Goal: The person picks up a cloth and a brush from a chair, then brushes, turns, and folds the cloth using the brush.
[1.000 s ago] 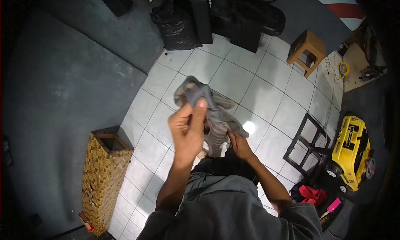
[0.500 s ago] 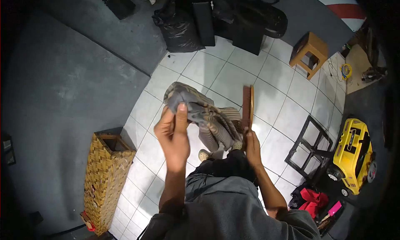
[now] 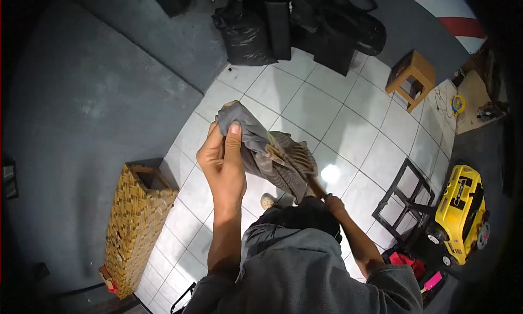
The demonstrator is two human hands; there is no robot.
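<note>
A grey and brown striped cloth hangs at the middle of the view, over the tiled floor. Its upper left corner is pinched between the thumb and fingers of my left hand. My right hand is closed round the end of a brown brush, low and to the right of the cloth. The brush's far part lies against the cloth's lower right side and is largely hidden there.
A tall woven basket stands on the left. Black bags are at the top, a brown stool at the upper right. A black frame and a yellow toy car sit at the right.
The brush, upright and apart from the cloth half a second ago, is now tilted left against it. My right hand has moved slightly lower. My left hand still pinches the cloth.
</note>
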